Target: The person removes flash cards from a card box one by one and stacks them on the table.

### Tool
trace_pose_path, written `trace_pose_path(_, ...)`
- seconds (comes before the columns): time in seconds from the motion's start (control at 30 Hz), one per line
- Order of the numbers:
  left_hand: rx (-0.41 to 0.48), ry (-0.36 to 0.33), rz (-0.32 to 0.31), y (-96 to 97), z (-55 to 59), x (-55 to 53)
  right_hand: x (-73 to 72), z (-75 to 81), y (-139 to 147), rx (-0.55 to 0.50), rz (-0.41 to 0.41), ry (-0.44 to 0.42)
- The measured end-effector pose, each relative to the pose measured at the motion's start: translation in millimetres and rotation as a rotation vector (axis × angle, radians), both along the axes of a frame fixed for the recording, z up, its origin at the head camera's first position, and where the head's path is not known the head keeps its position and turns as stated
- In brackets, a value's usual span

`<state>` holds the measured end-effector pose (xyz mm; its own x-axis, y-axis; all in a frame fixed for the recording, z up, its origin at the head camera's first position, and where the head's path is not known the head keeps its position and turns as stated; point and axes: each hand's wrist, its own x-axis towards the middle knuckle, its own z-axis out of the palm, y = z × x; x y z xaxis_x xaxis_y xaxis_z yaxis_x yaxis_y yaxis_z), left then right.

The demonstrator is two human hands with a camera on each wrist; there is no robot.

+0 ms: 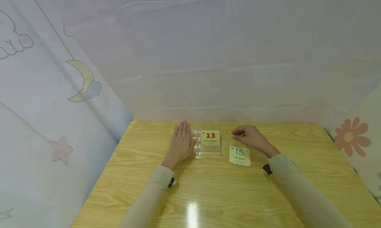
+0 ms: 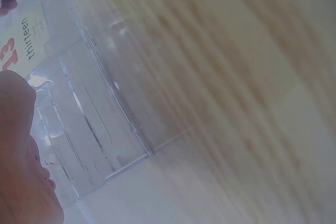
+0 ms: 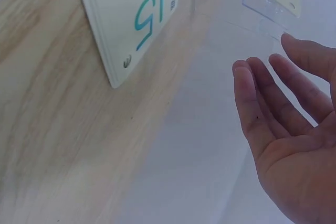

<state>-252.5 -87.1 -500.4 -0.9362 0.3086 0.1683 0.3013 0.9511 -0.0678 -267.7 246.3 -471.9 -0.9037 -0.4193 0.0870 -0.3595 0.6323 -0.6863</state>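
Note:
A clear plastic holder (image 1: 209, 152) with ridged slots lies on the wooden table. On its right part rests a card reading "13 thirteen" (image 1: 210, 138), also visible in the left wrist view. My left hand (image 1: 181, 142) lies with straight fingers over the holder's left side. To the right of the holder, my right hand (image 1: 251, 137) hovers with bent, relaxed fingers and nothing between them. Just below it lies a "15 fifteen" card (image 1: 239, 156); in the right wrist view this appears as a small stack of cards (image 3: 134, 19).
The wooden table (image 1: 226, 198) meets a pale cloth backdrop (image 1: 208, 56) at its far edge. Another hanging cloth at the left bears a moon (image 1: 81, 82) and a star (image 1: 61, 150). A printed flower (image 1: 352, 137) shows at the right.

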Motion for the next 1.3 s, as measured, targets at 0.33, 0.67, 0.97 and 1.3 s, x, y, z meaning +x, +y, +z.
trace_pose_path(0.33, -0.001, 0.011, 0.006, -2.2, -1.5, 0.1, 6.6, 14.2, -12, -0.037, 0.033, 0.012)
trace_pose_path(0.67, 0.019, 0.007, 0.008, -1.3, -2.7, 0.9, 14.7, 22.2, -23, -0.009, 0.04, 0.046)
trace_pose_path(0.97, 0.004, 0.017, 0.001, -0.3, -2.8, 0.8, 19.6, 26.9, -34, -0.019, 0.051, 0.038)
trace_pose_path(1.3, 0.028, 0.007, -0.001, 0.6, -1.4, 2.7, 23.8, 29.7, -46, 0.052, 0.07, 0.076)
